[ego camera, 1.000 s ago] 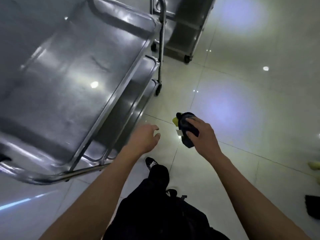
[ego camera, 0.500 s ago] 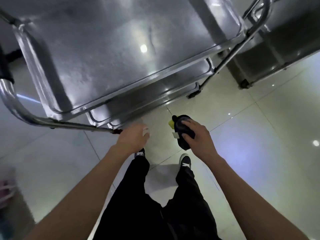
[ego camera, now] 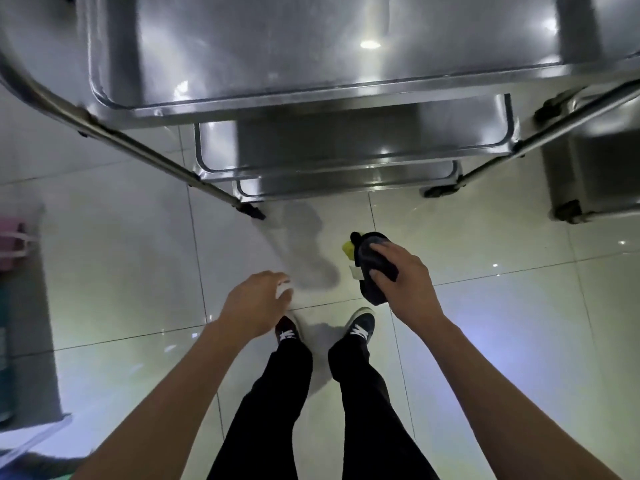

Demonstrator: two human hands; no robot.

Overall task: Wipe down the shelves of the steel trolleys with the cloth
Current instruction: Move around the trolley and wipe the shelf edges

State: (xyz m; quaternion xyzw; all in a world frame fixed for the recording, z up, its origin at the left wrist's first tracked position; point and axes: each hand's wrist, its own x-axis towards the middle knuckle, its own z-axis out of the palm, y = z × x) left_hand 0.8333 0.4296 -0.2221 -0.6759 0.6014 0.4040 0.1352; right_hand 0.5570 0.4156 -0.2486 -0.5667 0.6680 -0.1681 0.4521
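A steel trolley [ego camera: 311, 109] with three stacked shelves fills the top of the view; its top shelf [ego camera: 277, 46] is shiny and bare. My right hand [ego camera: 401, 271] grips a bunched dark cloth [ego camera: 372, 252] with a yellow-green patch and a white tag, held in the air in front of the trolley's lower shelves. My left hand [ego camera: 256, 303] hangs empty with loosely curled fingers, apart from the trolley and the cloth.
A second steel trolley [ego camera: 602, 161] stands at the right, close to the first. The floor is glossy pale tile. My two feet in dark shoes [ego camera: 325, 329] stand just before the trolley. A pink and grey object [ego camera: 17, 244] sits at the left edge.
The view has swung so that the trolley lies straight ahead and closer. Both hands have kept their pose; the right still grips the cloth.
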